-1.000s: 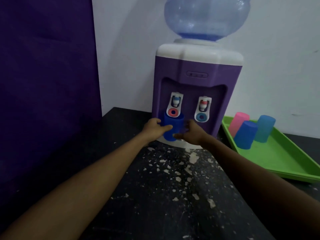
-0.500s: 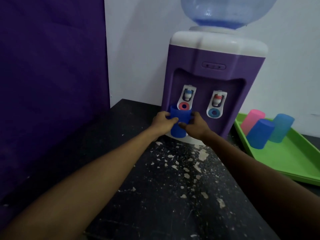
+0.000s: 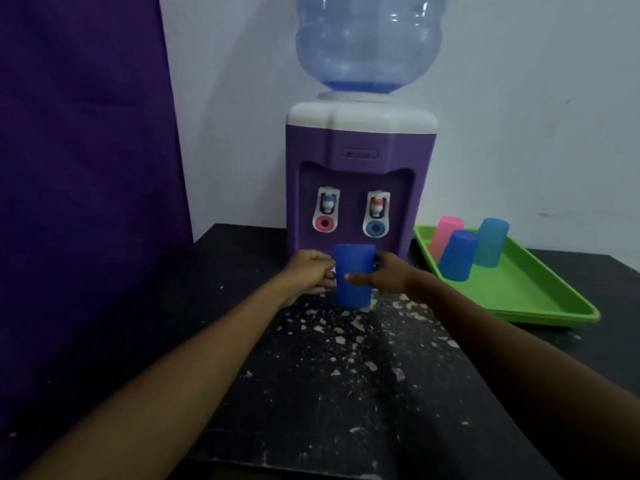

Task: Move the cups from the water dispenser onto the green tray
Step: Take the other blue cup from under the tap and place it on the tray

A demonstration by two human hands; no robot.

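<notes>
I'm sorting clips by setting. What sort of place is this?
Probably a makeshift drinks corner in a plain room, not a fitted kitchen: a tabletop water dispenser with a bottle on a scuffed black table, a green tray of cups beside it, a purple cloth hanging at left.

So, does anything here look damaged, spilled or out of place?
Only the black tabletop: pale chipped flecks scatter in front of the purple water dispenser. No water shows spilled. Both hands, left and right, hold the dark blue plastic cup upright.
</notes>
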